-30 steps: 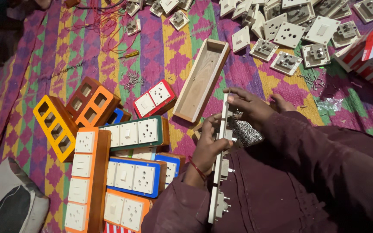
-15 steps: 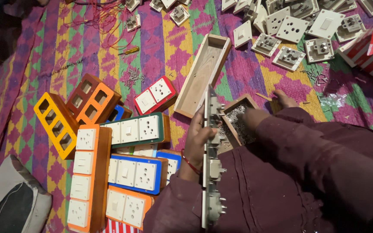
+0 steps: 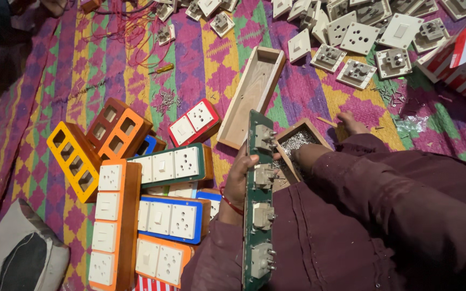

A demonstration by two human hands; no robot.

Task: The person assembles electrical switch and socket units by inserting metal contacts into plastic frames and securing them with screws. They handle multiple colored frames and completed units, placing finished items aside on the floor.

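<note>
Left hand grips a green switch panel edge-on; right hand is down in a tray of screws.

From the left: finished switchboards (image 3: 165, 164) in orange, green and blue frames lie stacked on the patterned mat (image 3: 82, 70). Beside them, the left hand (image 3: 238, 180) is wrapped around the edge of the long green panel (image 3: 258, 205), which stands on its side with the backs of its sockets facing right (four are visible). Just right of it, the right hand (image 3: 303, 153) reaches into the small wooden box of screws (image 3: 295, 143), fingers buried, so its grip cannot be told. An empty wooden case (image 3: 252, 94) lies just beyond.
</note>
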